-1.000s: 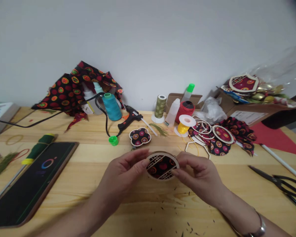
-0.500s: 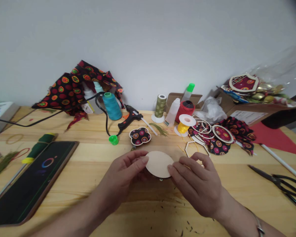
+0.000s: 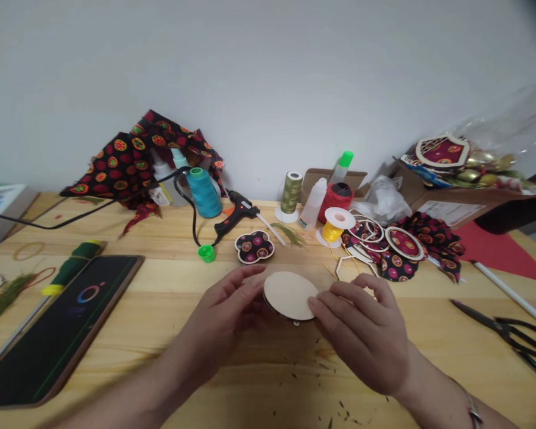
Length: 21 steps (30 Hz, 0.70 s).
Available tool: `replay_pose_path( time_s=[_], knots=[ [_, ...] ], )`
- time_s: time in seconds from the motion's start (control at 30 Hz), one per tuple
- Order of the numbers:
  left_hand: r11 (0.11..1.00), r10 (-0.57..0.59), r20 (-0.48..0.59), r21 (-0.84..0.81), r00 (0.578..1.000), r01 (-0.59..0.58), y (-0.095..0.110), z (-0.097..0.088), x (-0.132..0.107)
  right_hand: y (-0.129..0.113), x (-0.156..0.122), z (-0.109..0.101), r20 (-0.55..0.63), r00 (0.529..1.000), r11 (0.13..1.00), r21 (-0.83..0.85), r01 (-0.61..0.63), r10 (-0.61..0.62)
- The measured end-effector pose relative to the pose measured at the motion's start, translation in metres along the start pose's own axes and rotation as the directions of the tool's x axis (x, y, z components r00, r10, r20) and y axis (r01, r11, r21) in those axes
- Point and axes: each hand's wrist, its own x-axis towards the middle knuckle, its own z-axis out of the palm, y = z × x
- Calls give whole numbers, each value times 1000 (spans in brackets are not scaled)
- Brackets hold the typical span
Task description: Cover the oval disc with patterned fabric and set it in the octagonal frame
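A round, pale wooden disc [image 3: 291, 294] is held tilted above the table, its plain face up. A dark rim shows beneath it, with a small pale loop at its lower edge. My right hand [image 3: 361, 333] pinches the disc's right edge between thumb and fingers. At the left edge is my left hand [image 3: 227, 313], slightly blurred, its thumb and fingers apart and loose beside the disc; whether a fingertip still touches is hard to see. Just beyond the disc lies a four-lobed, pale-edged piece [image 3: 254, 246] covered in dark patterned fabric.
Behind stand a glue gun [image 3: 237, 214], a teal thread cone [image 3: 204, 193], a yellow thread spool [image 3: 335, 226] and a squeeze bottle [image 3: 313, 204]. Scissors [image 3: 502, 330] lie at right, a phone [image 3: 62, 333] at left. Fabric-covered rings [image 3: 404, 243] are piled at right.
My left thumb has slid off the disc's face and the left fingers have loosened. The disc has shifted slightly right in my right hand's pinch.
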Motion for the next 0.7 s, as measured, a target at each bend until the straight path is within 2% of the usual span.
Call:
replay_pose_path(
  time_s=[0.13, 0.27, 0.47, 0.57, 0.63, 0.7],
  knots=[
    [999, -18, 24, -29, 1000, 19, -1, 1, 1, -1, 2, -4, 5, 1000, 1000, -3, 27, -27],
    [1000, 21, 7, -19, 1000, -21, -1, 0, 2, -2, 2, -7, 52, 996, 997, -1, 79, -79],
    [996, 73, -6, 47, 997, -73, 1, -2, 2, 4, 2, -6, 72, 996, 998, -5, 57, -56],
    [987, 122, -4, 103, 992, -121, 2, -2, 2, 10, 3, -6, 64, 998, 999, 37, -5, 3],
    [973, 164, 4, 166, 986, -163, 2, -1, 1, 13, 5, -7, 59, 995, 983, 160, -95, 86],
    [948, 210, 29, 240, 977, -211, 1, 0, -1, 15, 6, -8, 64, 978, 927, 311, -209, 199]
  ],
)
